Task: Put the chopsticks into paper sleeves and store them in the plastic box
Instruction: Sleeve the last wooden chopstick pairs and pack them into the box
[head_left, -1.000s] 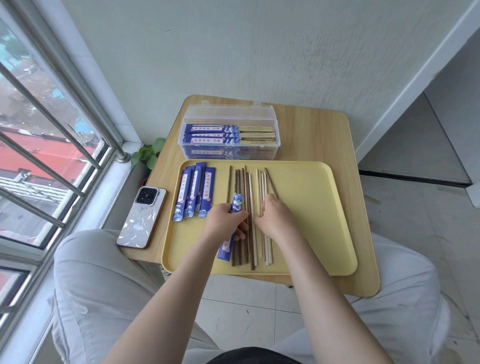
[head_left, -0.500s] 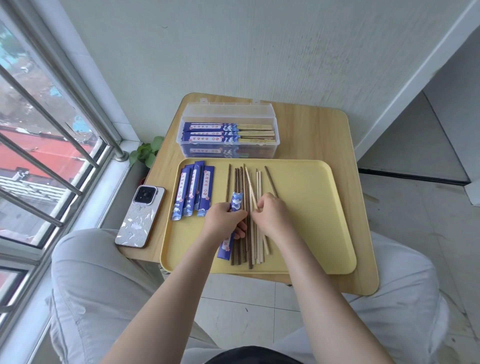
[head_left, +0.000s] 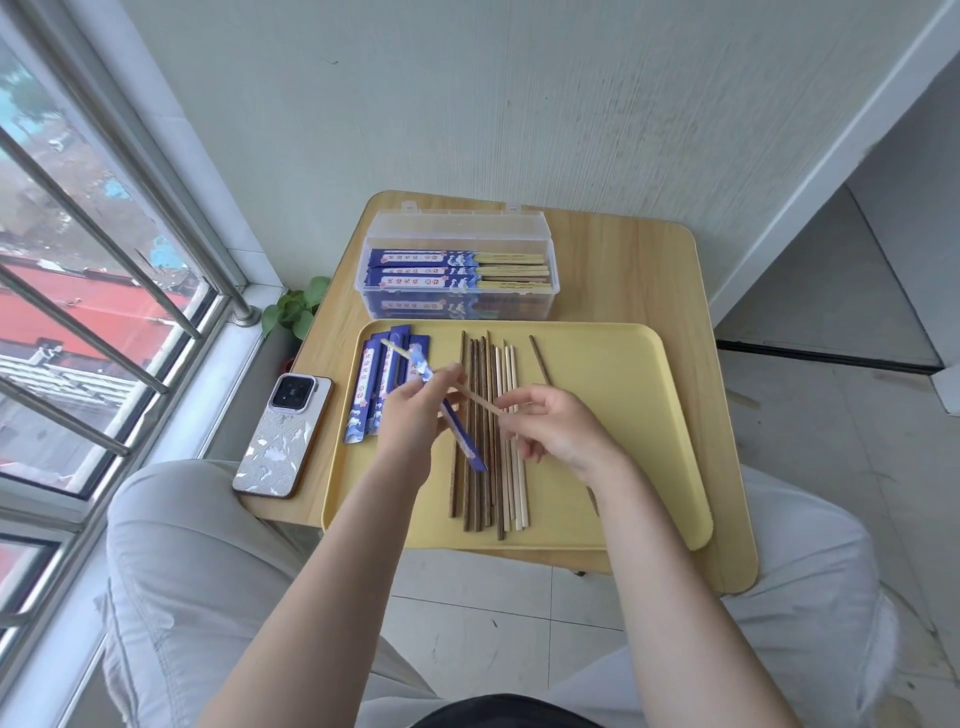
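Blue paper sleeve (head_left: 457, 431) is pinched in the left hand (head_left: 415, 415) above the tray (head_left: 613, 441); the right hand (head_left: 550, 426) pinches a pale chopstick (head_left: 480, 401) whose far end pokes past the sleeve. Loose chopsticks (head_left: 491, 441) lie beneath, spare sleeves (head_left: 379, 389) to the left. Behind the tray stands the open box (head_left: 460, 260) with filled sleeves. A phone (head_left: 283, 436) lies on the desk (head_left: 623, 270), left of the tray.

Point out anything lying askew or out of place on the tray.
One dark chopstick lies apart, right of the main row of chopsticks, and slanted rather than parallel to them; the right hand covers its lower part. The spare paper sleeves overlap loosely. Nothing looks spilled or damaged.
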